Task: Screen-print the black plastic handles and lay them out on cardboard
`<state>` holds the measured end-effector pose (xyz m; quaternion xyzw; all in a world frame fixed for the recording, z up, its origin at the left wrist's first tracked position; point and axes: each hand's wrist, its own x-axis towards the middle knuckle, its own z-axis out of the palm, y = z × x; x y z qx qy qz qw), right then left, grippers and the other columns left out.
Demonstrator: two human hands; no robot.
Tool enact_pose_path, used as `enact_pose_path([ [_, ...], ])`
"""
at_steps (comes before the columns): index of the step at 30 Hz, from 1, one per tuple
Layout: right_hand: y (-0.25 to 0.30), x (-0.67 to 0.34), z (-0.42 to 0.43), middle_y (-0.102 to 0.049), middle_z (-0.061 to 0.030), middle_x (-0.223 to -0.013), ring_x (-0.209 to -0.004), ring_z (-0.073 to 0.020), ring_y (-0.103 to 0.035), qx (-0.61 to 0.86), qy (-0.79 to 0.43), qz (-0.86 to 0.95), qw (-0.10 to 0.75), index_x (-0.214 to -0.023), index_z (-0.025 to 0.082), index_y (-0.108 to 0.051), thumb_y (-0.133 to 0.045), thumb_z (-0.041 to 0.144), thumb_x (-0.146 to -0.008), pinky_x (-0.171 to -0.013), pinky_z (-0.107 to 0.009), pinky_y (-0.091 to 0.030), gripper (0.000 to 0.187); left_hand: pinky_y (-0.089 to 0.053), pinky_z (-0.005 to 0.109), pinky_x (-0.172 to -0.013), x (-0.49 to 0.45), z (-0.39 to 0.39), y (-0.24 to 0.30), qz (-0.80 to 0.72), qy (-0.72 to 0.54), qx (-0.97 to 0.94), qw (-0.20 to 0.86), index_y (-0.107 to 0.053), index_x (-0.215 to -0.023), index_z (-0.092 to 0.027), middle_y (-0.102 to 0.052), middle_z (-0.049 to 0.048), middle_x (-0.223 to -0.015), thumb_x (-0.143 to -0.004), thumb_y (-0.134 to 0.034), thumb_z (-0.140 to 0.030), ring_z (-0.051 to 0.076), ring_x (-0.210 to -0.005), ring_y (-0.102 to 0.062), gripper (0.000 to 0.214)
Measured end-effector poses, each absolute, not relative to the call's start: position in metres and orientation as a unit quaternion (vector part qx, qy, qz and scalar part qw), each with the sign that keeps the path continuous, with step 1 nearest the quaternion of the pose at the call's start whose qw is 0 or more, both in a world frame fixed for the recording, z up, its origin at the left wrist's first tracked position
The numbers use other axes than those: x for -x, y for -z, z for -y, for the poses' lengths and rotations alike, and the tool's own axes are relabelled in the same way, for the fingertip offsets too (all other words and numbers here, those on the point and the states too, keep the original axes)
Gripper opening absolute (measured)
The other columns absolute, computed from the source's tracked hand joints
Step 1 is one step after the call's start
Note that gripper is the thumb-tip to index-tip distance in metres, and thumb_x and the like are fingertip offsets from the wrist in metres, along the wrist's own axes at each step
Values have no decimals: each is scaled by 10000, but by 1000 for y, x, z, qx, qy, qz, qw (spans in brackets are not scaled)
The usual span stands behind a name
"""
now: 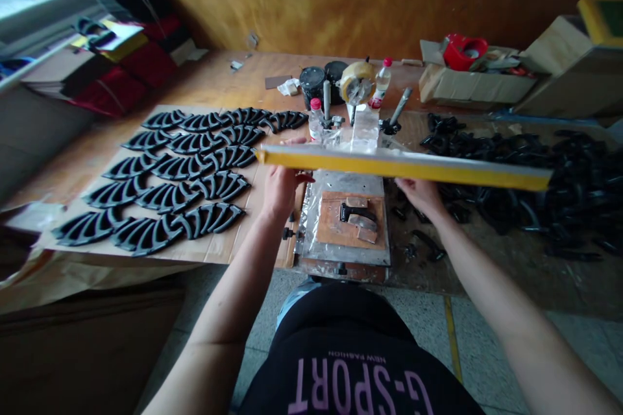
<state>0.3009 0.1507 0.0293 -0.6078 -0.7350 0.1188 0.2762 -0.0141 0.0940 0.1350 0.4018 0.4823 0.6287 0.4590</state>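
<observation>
Both my hands hold up a long, flat, yellow-edged screen frame [403, 165], seen nearly edge-on and slightly tilted down to the right. My left hand [282, 185] is closed on it near its left end, with fingertips showing above the edge. Around its underside, right of the middle, my right hand [419, 192] is closed; most of its fingers are hidden. Below the frame, a black curved handle [359, 213] lies on a wooden block [331, 233] on a metal base plate [316, 251]. Metal clamp posts [327, 100] stand behind.
Rows of black curved parts [160, 168] lie on cardboard [253, 233] at left. A pile of loose black parts [525, 168] covers the right side. Behind the frame are black tubs [312, 81], plastic bottles [382, 81] and a tape roll [357, 83]. A cardboard box [479, 87] stands back right.
</observation>
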Motion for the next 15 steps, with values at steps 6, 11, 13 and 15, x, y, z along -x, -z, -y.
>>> enact_pose_path([
  [6,10,-231,-92,-691,-107,-903,-887,-219,-624,561,-110,816,84,-867,157,-645,-649,310,-868,-782,-297,-461,152,-460,216,-529,-14,-84,-107,-480,-628,-301,534,-513,-1071,-186,-671,51,-835,-893,-483,-584,135,-668,-626,437],
  [11,-13,-193,-62,-671,-100,-926,-907,-210,-616,547,-191,800,157,-954,170,-586,-500,289,-958,-780,-296,-445,146,-509,274,-518,-48,-18,-34,-520,-368,-232,735,-574,-990,-152,-695,111,-882,-790,-588,-649,207,-733,-676,536],
  [13,-17,-202,-58,-674,-65,-970,-918,-181,-621,461,-260,827,191,-979,195,-595,-490,264,-961,-788,-280,-451,126,-511,264,-525,-41,-10,-17,-544,-399,-225,703,-560,-884,-155,-687,93,-832,-789,-592,-629,193,-718,-675,485],
  [15,-11,-236,-62,-674,-37,-1013,-911,-164,-630,449,-289,819,209,-1022,221,-606,-524,230,-935,-795,-277,-462,119,-484,241,-489,-12,-17,-3,-601,-418,-241,638,-526,-786,-160,-673,73,-738,-801,-580,-601,161,-610,-646,445],
])
